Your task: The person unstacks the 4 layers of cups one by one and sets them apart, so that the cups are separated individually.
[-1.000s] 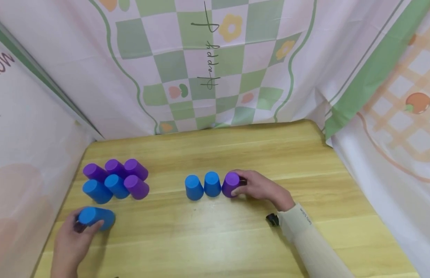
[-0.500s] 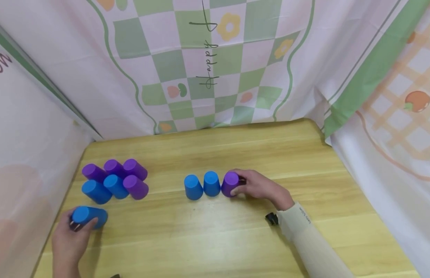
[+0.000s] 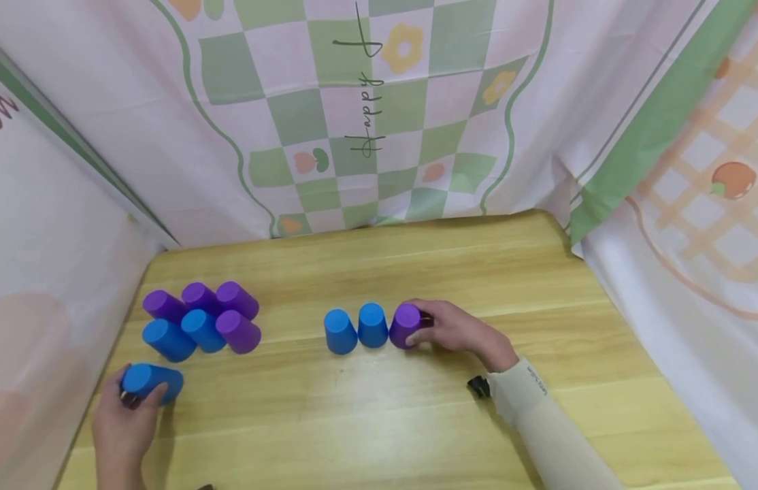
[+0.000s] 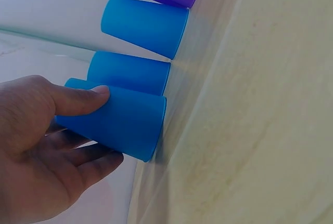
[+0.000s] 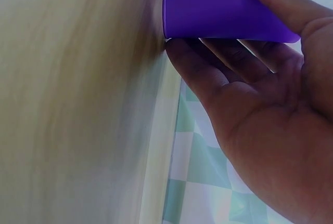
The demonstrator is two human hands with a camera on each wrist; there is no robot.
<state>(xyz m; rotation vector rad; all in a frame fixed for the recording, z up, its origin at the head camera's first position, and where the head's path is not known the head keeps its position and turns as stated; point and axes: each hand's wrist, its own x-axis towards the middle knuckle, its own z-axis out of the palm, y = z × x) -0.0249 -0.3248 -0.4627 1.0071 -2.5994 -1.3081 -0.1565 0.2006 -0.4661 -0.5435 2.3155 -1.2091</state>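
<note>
My left hand (image 3: 124, 422) grips an upside-down blue cup (image 3: 161, 385) near the table's left side, thumb on one side and fingers on the other. In the left wrist view this blue cup (image 4: 117, 120) stands close to another blue cup (image 4: 130, 74). My right hand (image 3: 455, 327) holds an upside-down purple cup (image 3: 406, 325) at the right end of a row of three. Beside it in that row are a middle blue cup (image 3: 373, 325) and a left blue cup (image 3: 340, 332). The right wrist view shows the purple cup (image 5: 218, 8) between thumb and fingers, its rim at the tabletop.
Behind the left hand, two rows of upturned cups stand together, with purple cups (image 3: 237, 299) at the back and blue cups (image 3: 169, 340) with one purple cup (image 3: 239, 332) in front. Printed curtains (image 3: 379, 116) border the wooden table (image 3: 385, 422). A black object (image 3: 479, 387) shows by the right cuff.
My left hand has shifted the blue cup leftward, nearer the table's left edge. The right hand and its purple cup look the same; the view has drifted slightly.
</note>
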